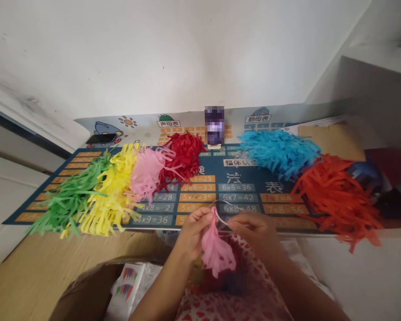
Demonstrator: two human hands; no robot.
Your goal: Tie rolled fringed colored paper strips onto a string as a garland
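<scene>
Pinched at its top by my left hand [198, 225], a pink tissue paper tassel [217, 254] hangs down over my lap with its strips spread. A thin white string [223, 219] loops out from the top of the tassel. My right hand [254, 229] is closed on the string's other side, just right of the tassel. Behind my hands, bunches of cut paper fringe lie on the table: green [75, 194], yellow [108, 200], pink [147, 171] and dark red [183, 156] to the left, blue [280, 149] and orange-red [337, 194] to the right.
A printed times-table mat [200, 196] covers the table. A phone [214, 127] stands upright against the wall at the back, and a dark flat device [102, 138] lies at the back left. Below the table's edge sits an open cardboard box [87, 285] with printed packets [127, 285].
</scene>
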